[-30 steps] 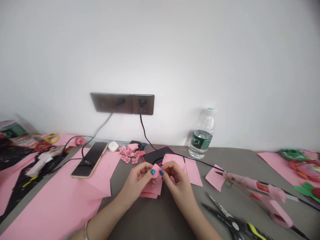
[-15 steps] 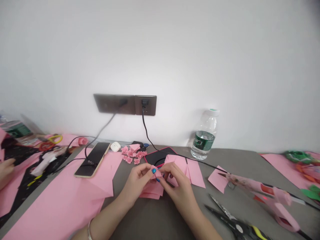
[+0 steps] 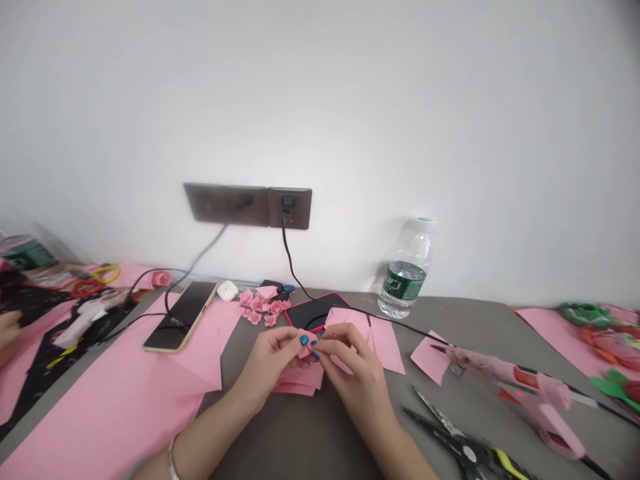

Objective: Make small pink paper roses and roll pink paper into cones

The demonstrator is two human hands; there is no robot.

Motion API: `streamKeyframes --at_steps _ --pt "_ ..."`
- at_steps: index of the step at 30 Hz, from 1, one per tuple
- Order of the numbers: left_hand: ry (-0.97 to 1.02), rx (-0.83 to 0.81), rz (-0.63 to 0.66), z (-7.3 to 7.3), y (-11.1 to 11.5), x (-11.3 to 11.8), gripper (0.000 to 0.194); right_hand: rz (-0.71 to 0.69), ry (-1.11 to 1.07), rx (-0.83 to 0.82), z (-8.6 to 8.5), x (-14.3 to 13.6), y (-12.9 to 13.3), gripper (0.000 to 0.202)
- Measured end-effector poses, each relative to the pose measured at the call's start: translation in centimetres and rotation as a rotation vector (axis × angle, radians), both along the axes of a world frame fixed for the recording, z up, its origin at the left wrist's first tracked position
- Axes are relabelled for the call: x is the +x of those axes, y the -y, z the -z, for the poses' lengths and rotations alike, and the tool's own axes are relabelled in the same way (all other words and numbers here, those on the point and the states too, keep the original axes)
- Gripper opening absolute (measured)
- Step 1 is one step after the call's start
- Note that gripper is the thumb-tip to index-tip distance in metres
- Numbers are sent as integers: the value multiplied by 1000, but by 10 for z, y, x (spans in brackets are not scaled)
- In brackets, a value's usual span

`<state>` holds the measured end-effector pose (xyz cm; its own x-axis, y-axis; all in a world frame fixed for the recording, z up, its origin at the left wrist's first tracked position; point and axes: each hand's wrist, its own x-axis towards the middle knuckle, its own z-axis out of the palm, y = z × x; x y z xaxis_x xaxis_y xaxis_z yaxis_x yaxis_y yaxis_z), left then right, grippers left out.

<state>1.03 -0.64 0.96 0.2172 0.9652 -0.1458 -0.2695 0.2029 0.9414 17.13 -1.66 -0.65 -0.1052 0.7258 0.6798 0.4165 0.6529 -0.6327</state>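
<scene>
A small piece of pink paper [image 3: 307,339], folded or curled, is pinched between my two hands above the grey table. My left hand [image 3: 273,363] grips it with thumb and fingers closed. From the other side, my right hand [image 3: 354,360] holds its edge between thumb and forefinger. Stacked pink paper squares [image 3: 300,382] lie just below my hands, and more pink pieces [image 3: 386,343] lie behind the right one. Beyond my left hand sits a cluster of small pink paper roses [image 3: 260,305]. The exact fold is partly hidden by my fingers.
Large pink sheets [image 3: 125,407] and a phone [image 3: 183,317] are at left. Scissors [image 3: 465,443], a pink glue gun [image 3: 550,420] and a cable [image 3: 395,323] lie at right. A water bottle [image 3: 404,273] stands by the wall. Another person's hand [image 3: 7,337] shows at far left.
The whole view has shifted slightly. My right fingers have closed nearer together at the edge of the pink paper, while my left hand keeps its hold.
</scene>
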Motion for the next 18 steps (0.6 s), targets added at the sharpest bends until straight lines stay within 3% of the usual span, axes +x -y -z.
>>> streamKeyframes --at_steps 4,13,18 --pt "41 -49 7 0 1 1 33 13 28 7 -4 0 1 16" --pt "-65 63 59 2 2 -2 29 -45 -80 -168 -8 -3 2 19" --pt "-91 106 99 2 1 -2 31 -20 -69 -183 -6 -3 1 19"
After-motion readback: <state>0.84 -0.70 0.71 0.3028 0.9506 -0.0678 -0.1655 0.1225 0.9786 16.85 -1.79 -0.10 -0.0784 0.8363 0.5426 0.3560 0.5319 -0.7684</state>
